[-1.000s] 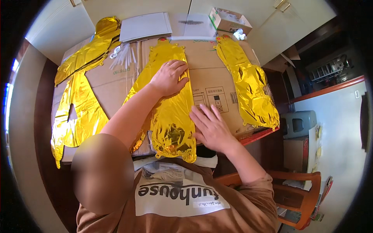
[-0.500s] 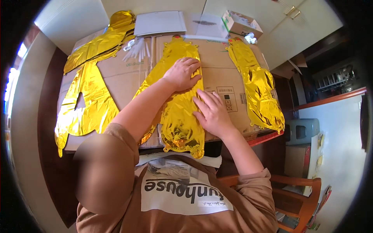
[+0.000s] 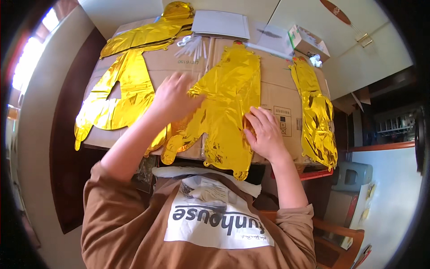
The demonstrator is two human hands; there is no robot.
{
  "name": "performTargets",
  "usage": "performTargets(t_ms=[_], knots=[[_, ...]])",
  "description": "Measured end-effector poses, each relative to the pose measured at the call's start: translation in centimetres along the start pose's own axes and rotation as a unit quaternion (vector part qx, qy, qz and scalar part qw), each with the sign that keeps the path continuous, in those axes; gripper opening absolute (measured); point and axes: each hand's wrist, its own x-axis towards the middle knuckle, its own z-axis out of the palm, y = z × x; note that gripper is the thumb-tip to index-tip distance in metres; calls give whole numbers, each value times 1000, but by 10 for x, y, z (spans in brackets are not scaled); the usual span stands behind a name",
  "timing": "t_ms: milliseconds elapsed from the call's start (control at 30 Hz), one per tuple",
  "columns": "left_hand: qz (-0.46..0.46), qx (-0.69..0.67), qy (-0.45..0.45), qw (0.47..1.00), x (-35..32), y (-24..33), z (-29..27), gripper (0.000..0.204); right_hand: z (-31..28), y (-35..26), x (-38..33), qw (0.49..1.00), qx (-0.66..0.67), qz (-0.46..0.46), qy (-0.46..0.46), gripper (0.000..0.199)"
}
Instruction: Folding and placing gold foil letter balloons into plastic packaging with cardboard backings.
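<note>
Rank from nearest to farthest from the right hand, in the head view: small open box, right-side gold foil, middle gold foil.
1. Middle gold foil: immediately left of the right hand.
2. Right-side gold foil: to the hand's right, across exposed cardboard.
3. Small open box: farther off, at the cardboard's far right corner.

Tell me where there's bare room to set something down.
Main patch: the cardboard between the middle foil and right foil, beyond the right hand. Smaller: between the near-left foil and middle foil, below the clear strips, partly behind the left hand. Crowded: far edge, with white sheets and small box.
</note>
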Motion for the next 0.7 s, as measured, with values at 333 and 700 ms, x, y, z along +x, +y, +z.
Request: performTargets(t_ms=[333,700], knots=[[-130,72,-180,972,-57,10,-14,53,-5,1,8,999,-9,-7,-41,42],[-185,-443,-204,853,-36,19,-56,66,-5,1,9,999,5,-8,-38,43]])
